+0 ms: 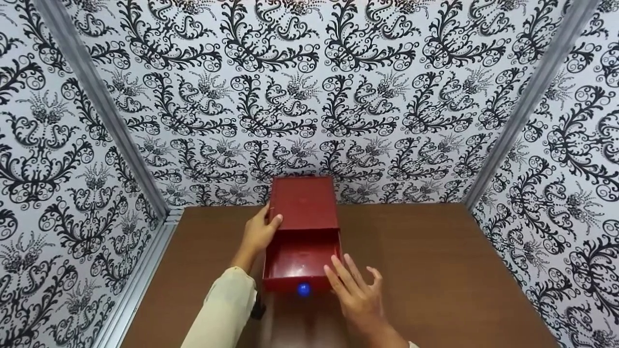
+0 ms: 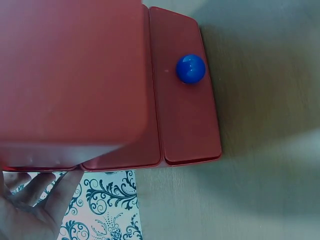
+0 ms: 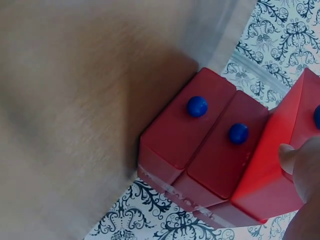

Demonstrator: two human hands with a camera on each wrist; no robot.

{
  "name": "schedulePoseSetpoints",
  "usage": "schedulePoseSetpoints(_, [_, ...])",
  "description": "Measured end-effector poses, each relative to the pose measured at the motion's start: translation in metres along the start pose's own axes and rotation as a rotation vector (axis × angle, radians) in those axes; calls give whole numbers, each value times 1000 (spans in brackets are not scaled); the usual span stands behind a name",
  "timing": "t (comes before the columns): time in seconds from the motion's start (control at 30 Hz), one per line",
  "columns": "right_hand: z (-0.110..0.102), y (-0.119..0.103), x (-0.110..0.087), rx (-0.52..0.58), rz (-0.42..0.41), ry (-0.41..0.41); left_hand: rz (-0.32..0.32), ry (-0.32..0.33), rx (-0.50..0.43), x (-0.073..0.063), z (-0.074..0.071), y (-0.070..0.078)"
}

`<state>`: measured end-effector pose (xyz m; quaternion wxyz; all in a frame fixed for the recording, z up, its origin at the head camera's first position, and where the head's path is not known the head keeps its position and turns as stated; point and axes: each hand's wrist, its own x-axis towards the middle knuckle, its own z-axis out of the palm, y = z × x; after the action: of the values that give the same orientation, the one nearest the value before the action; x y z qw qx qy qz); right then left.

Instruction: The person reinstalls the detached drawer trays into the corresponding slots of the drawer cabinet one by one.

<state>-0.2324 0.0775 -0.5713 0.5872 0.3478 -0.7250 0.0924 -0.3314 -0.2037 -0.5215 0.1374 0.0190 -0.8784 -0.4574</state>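
A red drawer cabinet (image 1: 303, 203) stands against the back wall, its top drawer (image 1: 300, 263) pulled out and showing a shiny red inside. On the drawer's front sits a round blue knob (image 1: 303, 289). My left hand (image 1: 259, 232) rests on the cabinet's left side, thumb over the top edge, fingers fairly straight along the side. At the drawer's front right corner is my right hand (image 1: 355, 290), fingers straight and spread; whether they touch the drawer I cannot tell. In the right wrist view, two lower drawers (image 3: 222, 165) with blue knobs are pushed in.
A brown wooden tabletop (image 1: 425, 261) lies under the cabinet. White walls with black scrollwork (image 1: 300, 96) rise at the back and both sides. Grey metal posts (image 1: 527, 106) run up the corners, and a metal rail (image 1: 140, 285) borders the table's left.
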Motion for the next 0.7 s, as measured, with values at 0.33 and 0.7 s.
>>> schedulePoseSetpoints(0.33, [14, 11, 3, 12, 77, -114, 7, -4, 12, 0, 2, -2])
schedulePoseSetpoints(0.7, [25, 9, -3, -11, 4, -108, 14, -3, 28, 1, -1, 0])
